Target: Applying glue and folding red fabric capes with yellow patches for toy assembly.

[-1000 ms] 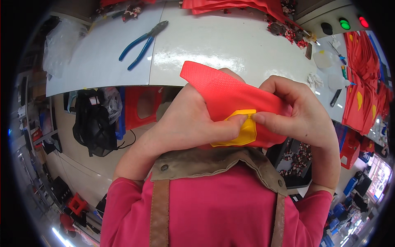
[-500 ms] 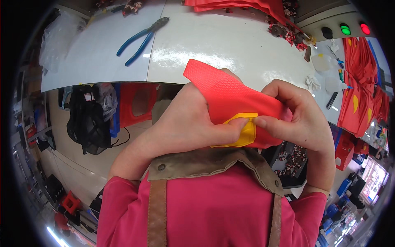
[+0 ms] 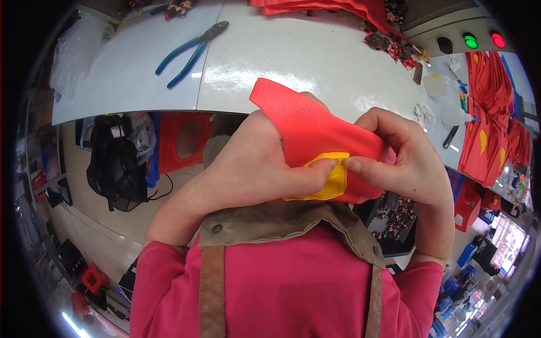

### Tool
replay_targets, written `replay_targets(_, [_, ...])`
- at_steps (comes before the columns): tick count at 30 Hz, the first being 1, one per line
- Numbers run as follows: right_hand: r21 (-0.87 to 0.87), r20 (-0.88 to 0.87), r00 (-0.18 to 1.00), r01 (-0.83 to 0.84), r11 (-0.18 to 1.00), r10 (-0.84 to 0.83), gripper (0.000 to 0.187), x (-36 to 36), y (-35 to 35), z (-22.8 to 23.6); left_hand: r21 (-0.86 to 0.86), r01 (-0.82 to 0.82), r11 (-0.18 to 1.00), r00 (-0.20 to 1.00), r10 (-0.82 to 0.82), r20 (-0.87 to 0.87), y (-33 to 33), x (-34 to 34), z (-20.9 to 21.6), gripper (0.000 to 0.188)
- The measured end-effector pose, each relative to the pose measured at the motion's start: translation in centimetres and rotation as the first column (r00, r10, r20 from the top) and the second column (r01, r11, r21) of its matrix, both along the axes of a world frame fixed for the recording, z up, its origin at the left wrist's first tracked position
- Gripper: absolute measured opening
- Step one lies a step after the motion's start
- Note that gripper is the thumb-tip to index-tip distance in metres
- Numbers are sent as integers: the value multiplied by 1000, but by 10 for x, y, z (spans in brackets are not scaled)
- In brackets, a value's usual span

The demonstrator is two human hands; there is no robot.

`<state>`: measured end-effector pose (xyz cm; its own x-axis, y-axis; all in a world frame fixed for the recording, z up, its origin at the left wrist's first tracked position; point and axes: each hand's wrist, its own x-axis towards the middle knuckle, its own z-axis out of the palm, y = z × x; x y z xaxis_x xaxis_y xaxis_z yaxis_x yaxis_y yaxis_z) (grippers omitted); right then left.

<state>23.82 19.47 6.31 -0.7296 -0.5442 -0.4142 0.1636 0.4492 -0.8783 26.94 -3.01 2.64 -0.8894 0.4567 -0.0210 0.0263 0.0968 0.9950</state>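
Both hands hold a textured red sheet (image 3: 315, 127) of soft, flexible material in front of my chest, at the table's near edge. A yellow piece (image 3: 336, 181) lies against its lower part. My left hand (image 3: 265, 163) is closed on the sheet, its thumb pressing on the yellow piece. Opposite it, my right hand (image 3: 403, 155) pinches the sheet's right side, the thumb tip at the yellow piece's upper right corner. The two thumb tips almost meet. Most fingers of both hands are hidden behind the sheet, and whether the yellow piece is fixed to it I cannot tell.
Blue-handled pliers (image 3: 191, 53) lie on the white table (image 3: 253, 50). More red sheets with yellow patches (image 3: 484, 112) are piled at the right, near white bottles (image 3: 452, 116). Small figures fill a dark tray (image 3: 394, 217) below. A black mesh bag (image 3: 115, 163) hangs under the table.
My hands keep the same grip on the red sheet and yellow piece. The whole view has shifted slightly; little else differs.
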Motion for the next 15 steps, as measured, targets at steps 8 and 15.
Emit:
replay_targets(8, [-2,-34,999,-30,1000,30,24,1,1,1,-3,-9,1000,1000,9,-19,1,1,-1,35])
replay_targets(15, [4,35,999,32,999,-32,28,2,0,1,-15,-2,1000,1000,1,-18,2,1,-1,35])
